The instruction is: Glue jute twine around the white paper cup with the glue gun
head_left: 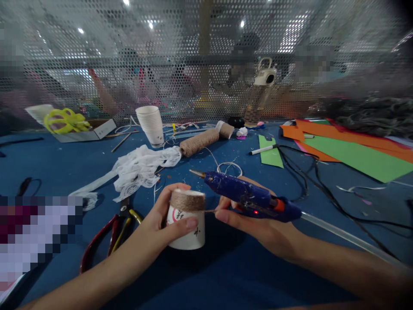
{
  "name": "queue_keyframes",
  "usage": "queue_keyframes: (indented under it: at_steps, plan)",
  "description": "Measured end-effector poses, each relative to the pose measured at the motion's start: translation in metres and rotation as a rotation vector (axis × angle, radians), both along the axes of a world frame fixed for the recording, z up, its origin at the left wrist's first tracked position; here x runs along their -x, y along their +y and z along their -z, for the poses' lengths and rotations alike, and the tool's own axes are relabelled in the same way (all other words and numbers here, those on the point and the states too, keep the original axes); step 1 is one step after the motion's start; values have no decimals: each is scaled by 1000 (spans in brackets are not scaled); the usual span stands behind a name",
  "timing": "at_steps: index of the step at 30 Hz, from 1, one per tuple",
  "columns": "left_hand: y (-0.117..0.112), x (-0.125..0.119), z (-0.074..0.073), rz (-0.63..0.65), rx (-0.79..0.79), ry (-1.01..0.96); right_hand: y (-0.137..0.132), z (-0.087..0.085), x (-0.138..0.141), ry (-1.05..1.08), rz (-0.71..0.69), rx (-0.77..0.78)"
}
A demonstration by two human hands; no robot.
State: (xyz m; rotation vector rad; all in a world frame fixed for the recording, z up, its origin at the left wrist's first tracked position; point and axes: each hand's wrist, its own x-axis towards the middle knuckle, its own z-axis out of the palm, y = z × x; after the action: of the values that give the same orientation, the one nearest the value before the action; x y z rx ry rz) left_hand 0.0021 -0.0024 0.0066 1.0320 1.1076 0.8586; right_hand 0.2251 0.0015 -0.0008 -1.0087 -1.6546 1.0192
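My left hand (171, 219) is wrapped round a white paper cup (189, 239) with dark printed characters, its thumb across the front. Brown twine (188, 201) is wound in a band round the cup's upper part. From that band a short strand runs to my right hand (245, 215), whose thumb and finger pinch it. The same hand also holds a blue hot glue gun (240, 189), its nozzle pointing left above the cup. A clear glue stick (342, 234) sticks out of the gun's back, and a small red light glows on its side. The gun's grip is mostly hidden.
Red-handled pliers (97, 245) and white lace (137, 168) lie left. Behind are a twine roll (200, 142), stacked paper cups (151, 125) and a bottle (260, 94). Coloured paper (358, 155) and a black cord (342, 206) lie right. A perforated screen (193, 64) stands behind.
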Motion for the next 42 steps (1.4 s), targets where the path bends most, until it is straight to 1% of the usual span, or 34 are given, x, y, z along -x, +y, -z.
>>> queue_keyframes:
  at_steps: [3, 7, 11, 17, 24, 29, 35, 42]
  plan:
    - [0, 0, 0, 17, 6, -22, 0, 0, 0, 1, 2, 17]
    - [-1, -1, -1, 4, 0, -43, -1, -2, 0, -12, 1, 94]
    - [-2, -1, -1, 1, -5, -51, -1, -4, 2, 22, -5, 145]
    - [-2, -1, -1, -14, -9, -73, -1, -3, 5, 55, -18, 211]
    - [-2, -3, -1, -18, -17, -95, 0, -4, 4, 41, -22, 187]
    - [-2, -2, -1, -30, 1, -98, 0, -4, 4, 10, 8, 194]
    - [-2, -1, 0, -8, -3, -128, -1, -1, 6, 71, 21, 209]
    - [-3, -1, 2, 4, -22, -125, -1, 1, 8, 127, 50, 278]
